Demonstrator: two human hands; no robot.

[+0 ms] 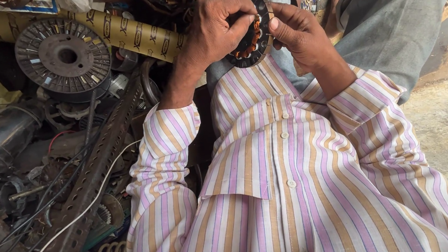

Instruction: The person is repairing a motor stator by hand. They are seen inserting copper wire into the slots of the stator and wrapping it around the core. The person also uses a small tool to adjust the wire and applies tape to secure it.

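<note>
Gripping a round dark stator disc point(252, 31) with copper windings, the left hand point(215, 27) clamps its rim from nine o'clock, thumb pressed onto the coils, while the right hand point(298, 34) pinches the opposite edge at three o'clock. The disc stands on edge over grey trousers point(387, 14), above a striped shirt point(293, 179). Out at nine o'clock lies a second, larger slotted stator point(64, 53) on a printed cardboard tube point(135, 34), and towards seven o'clock a perforated metal angle bar point(91, 181) runs across tangled wires and scrap parts.
</note>
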